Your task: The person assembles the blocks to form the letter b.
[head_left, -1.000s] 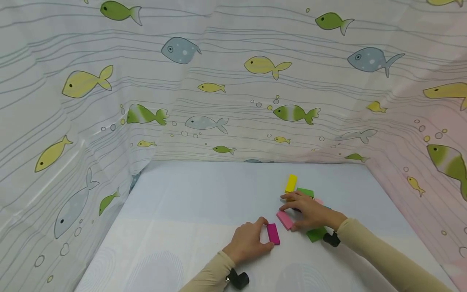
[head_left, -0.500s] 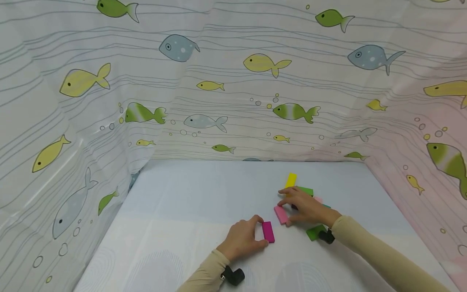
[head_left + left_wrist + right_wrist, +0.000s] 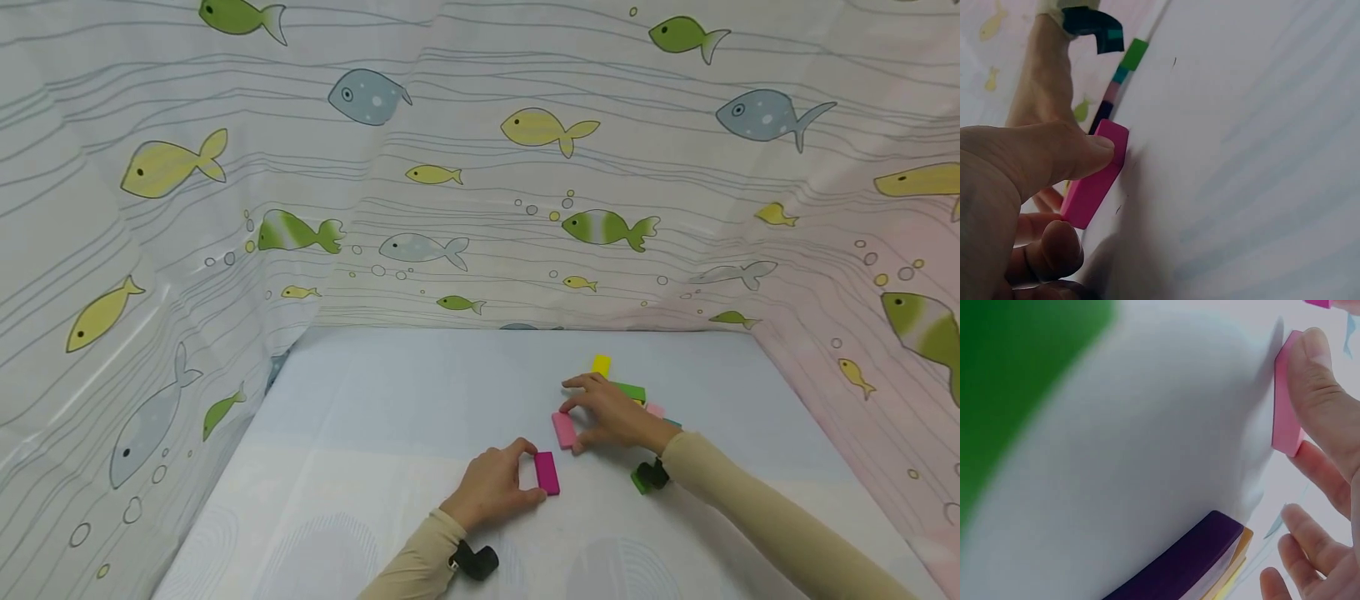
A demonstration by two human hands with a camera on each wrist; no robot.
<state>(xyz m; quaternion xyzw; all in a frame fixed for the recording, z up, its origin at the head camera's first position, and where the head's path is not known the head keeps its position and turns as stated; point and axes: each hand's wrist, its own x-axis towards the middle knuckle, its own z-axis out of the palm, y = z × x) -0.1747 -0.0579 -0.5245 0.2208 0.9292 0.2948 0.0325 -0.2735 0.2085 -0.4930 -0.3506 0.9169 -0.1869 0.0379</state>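
A magenta block [image 3: 547, 473] lies on the table, its two ends pinched between the thumb and a finger of my left hand [image 3: 491, 490]. The left wrist view shows the thumb on the near end of that magenta block [image 3: 1094, 187]. Just beyond it, my right hand [image 3: 618, 415] pinches a light pink block [image 3: 564, 430] the same way, lengthwise. In the right wrist view the thumb lies along the pink block [image 3: 1286, 403] and the other fingers spread apart from it. A short gap separates the two blocks.
Behind and beside the right hand lie a yellow block [image 3: 602, 365], a green block [image 3: 628, 392] and several others, partly hidden. Another green block [image 3: 639, 482] sits under the right wrist. A dark purple block [image 3: 1175, 562] shows in the right wrist view. A fish-patterned curtain [image 3: 480, 208] surrounds the table.
My right hand has slid the light pink block leftward and a little away. My left hand has moved slightly left with the magenta block. The green block is now more covered by the right wrist.
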